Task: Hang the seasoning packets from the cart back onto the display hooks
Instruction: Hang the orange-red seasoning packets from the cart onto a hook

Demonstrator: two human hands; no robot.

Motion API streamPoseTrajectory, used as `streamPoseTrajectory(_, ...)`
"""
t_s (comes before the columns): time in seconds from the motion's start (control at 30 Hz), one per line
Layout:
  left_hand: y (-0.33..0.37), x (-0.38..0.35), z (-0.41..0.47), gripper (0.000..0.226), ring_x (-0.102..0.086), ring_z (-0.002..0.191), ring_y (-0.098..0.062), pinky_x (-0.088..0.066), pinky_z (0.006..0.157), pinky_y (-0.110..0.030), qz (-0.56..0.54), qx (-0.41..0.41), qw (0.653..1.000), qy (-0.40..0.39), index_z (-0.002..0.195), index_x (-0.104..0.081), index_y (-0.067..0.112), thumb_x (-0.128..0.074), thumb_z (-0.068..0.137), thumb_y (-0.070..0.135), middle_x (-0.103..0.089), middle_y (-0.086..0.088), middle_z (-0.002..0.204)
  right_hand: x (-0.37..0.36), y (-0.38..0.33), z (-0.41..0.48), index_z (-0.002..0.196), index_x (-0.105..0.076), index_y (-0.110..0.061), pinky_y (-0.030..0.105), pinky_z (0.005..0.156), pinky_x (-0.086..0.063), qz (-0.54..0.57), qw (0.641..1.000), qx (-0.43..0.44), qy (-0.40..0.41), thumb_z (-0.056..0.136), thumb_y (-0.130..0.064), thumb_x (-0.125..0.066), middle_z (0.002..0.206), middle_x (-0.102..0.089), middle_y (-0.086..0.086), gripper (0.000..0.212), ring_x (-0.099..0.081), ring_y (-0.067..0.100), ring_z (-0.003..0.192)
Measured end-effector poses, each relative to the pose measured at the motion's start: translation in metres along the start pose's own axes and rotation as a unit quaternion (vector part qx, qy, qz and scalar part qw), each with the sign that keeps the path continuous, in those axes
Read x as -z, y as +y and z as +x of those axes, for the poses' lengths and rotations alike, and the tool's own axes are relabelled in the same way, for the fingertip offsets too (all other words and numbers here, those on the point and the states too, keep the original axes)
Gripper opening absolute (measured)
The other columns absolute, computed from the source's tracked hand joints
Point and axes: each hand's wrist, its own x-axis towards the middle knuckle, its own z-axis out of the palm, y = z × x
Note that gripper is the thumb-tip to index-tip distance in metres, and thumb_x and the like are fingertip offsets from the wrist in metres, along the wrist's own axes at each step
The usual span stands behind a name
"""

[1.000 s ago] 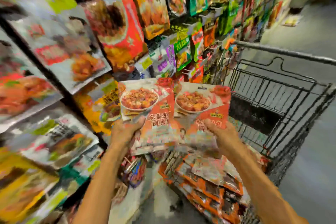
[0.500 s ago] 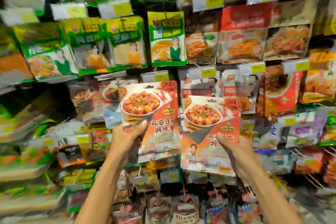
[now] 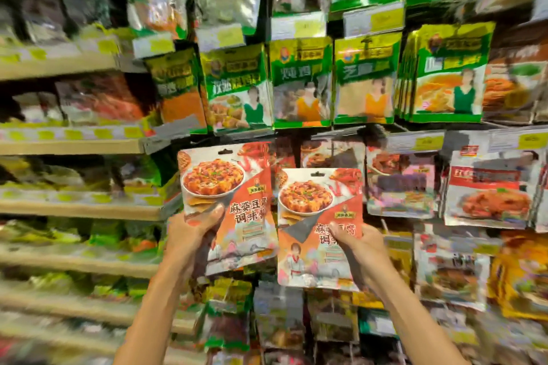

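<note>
Hanging display of green packets [image 3: 302, 83] behind; we see left hand [image 3: 189, 234] gripping one seasoning packet [image 3: 228, 187], right hand [image 3: 360, 246] gripping another [image 3: 317, 216] (edges overlapping).

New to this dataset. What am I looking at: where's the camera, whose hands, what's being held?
No robot: these are a person's bare hands. The single camera sits on the person's head and looks forward and down, so both arms rise from the bottom edge. The left hand grips the left orange packet; the right hand grips the right orange packet, same design. Both are held up before a shop display of hanging packets, below a row of green packets. Neither is on a hook yet. The surroundings are blurred.
</note>
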Motion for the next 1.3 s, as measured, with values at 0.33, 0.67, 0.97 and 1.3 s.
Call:
streamPoseTrajectory(0.33,-0.013,0.055,0.101,0.022,-0.043,0.032,-0.007,-0.033,0.036,-0.013,0.004,0.0,1.0,-0.007,0.064,-0.06,0.004,-0.075,0.077,0.012,-0.056,0.002,0.04,-0.118,0.022,0.076,0.081,-0.069,-0.007,0.016,0.053,-0.047,-0.058,0.998,-0.013,0.037,0.081,-0.016,-0.074,0.066,-0.071,-0.008,0.01,-0.066,0.002,0.058)
streamPoseTrajectory(0.67,-0.035,0.063,0.136,0.028,-0.043,0.035,-0.017,-0.035,0.039,-0.024,-0.031,-0.001,0.999,-0.026,0.058,-0.057,-0.001,-0.074,0.078,0.007,-0.051,-0.012,0.043,-0.142,0.007,0.118,0.081,-0.068,-0.011,0.038,0.079,-0.052,-0.076,0.994,-0.036,0.071,0.083,-0.021,-0.072,0.1,-0.071,0.019,0.011,-0.066,0.026,0.088)
streamPoseTrajectory(0.97,-0.033,0.059,0.142,0.026,-0.046,0.038,-0.019,-0.037,0.04,-0.024,-0.001,0.011,1.0,-0.01,0.063,-0.058,0.002,-0.077,0.077,0.013,-0.056,-0.019,0.058,-0.143,0.02,0.129,0.09,-0.068,-0.004,0.042,0.083,-0.054,-0.069,0.993,-0.065,0.072,0.083,-0.019,-0.072,0.092,-0.073,0.012,0.016,-0.069,0.028,0.089)
streamPoseTrajectory(1.3,-0.031,0.043,0.146,0.026,-0.046,0.037,-0.013,-0.036,0.037,-0.019,-0.004,0.01,1.0,-0.021,0.064,-0.059,0.004,-0.078,0.076,0.016,-0.055,-0.013,0.052,-0.147,0.024,0.154,0.096,-0.067,0.004,0.047,0.087,-0.051,-0.082,0.984,-0.101,0.118,0.086,-0.017,-0.069,0.101,-0.07,0.021,0.024,-0.065,0.036,0.099)
